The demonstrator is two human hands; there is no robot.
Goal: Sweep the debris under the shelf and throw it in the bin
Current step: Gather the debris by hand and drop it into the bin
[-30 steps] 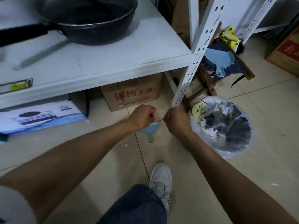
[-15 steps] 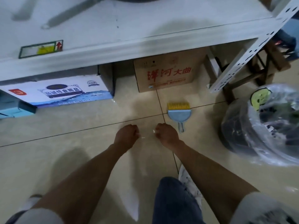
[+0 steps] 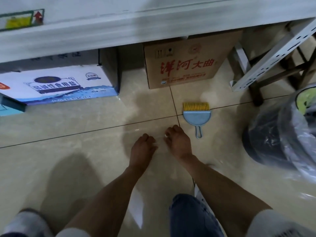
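Reaching forward and down over the tiled floor (image 3: 68, 159), both hands sit close together without touching. The left hand (image 3: 142, 147) has its fingers curled inward; whether its grip is clamped on anything cannot be told, as the area between the hands is blurred. The right hand (image 3: 177, 141) also has curled fingers, and a small pale item (image 3: 166, 135) shows at its fingertips; the grip appears pinched on it, but the item is too small to identify.

Position of task items:
- Hand brush (image 3: 196, 115): lies flat on the floor just beyond and to the right of the right hand, apart from it. Blue body, yellow bristles pointing toward the shelf, handle pointing toward the person.
- Shelf (image 3: 119, 29): white, spans the top of the view, with a perforated white upright (image 3: 266, 60) at the right.
- Bin (image 3: 273, 134): dark, lined with a clear plastic bag, stands on the floor at the right edge, well apart from both hands.

Under the shelf stand a brown cardboard box (image 3: 188, 64) with red characters and, to its left, a white-and-blue carton (image 3: 56, 84). A dark wooden stool frame (image 3: 273, 72) stands behind the upright. A denim-clad knee (image 3: 191, 216) shows at the bottom of the view.
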